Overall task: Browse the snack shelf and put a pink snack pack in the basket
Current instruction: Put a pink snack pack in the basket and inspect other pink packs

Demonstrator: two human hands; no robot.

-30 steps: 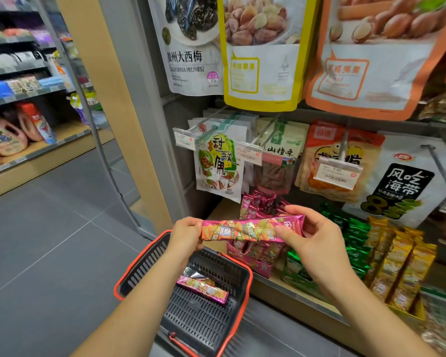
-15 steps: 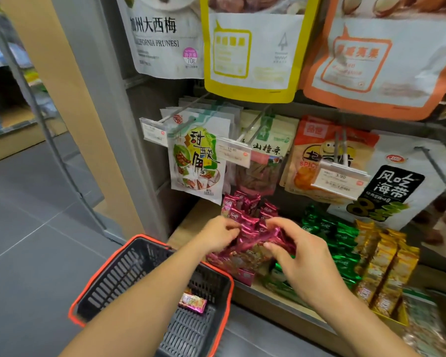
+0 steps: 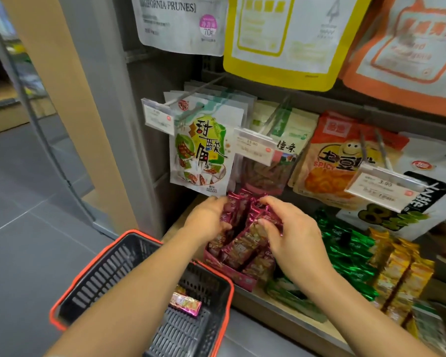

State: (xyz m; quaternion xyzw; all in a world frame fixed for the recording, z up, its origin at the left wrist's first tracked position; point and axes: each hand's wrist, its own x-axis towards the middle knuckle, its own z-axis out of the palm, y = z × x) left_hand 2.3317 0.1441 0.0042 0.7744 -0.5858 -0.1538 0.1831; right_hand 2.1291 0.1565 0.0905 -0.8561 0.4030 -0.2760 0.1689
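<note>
Pink foil snack packs (image 3: 245, 243) stand in a row in a pink display box on the shelf (image 3: 281, 315), centre of the frame, and both hands are in them. The left hand (image 3: 207, 221) sits against the left side of the row with its fingers bent onto the pack tops. It is motion-blurred, so I cannot tell whether it actually grips anything. The right hand (image 3: 294, 235) comes in from the right, with its fingers curled over the upper ends of the packs and its thumb pressed on the face of one — a pinch on the packs.

The basket (image 3: 108, 274), black with slotted walls and an orange-red rim, sits at lower left below the shelf edge, under the left forearm. One pink snack pack (image 3: 185, 304) lies flat on the basket floor, partly hidden by the arm.

Green foil packs (image 3: 350, 251) lie just right of the pink row, and yellow-orange packs (image 3: 399, 266) lie further right. Above, bags hang on pegs: a tamarind bag (image 3: 201, 155) at upper centre and an orange bag marked SPICY (image 3: 335, 161) right of it. A price tag (image 3: 255, 148) hangs between them. Larger pouches hang along the top edge. Grey floor tiles (image 3: 23, 228) fill the left side.
</note>
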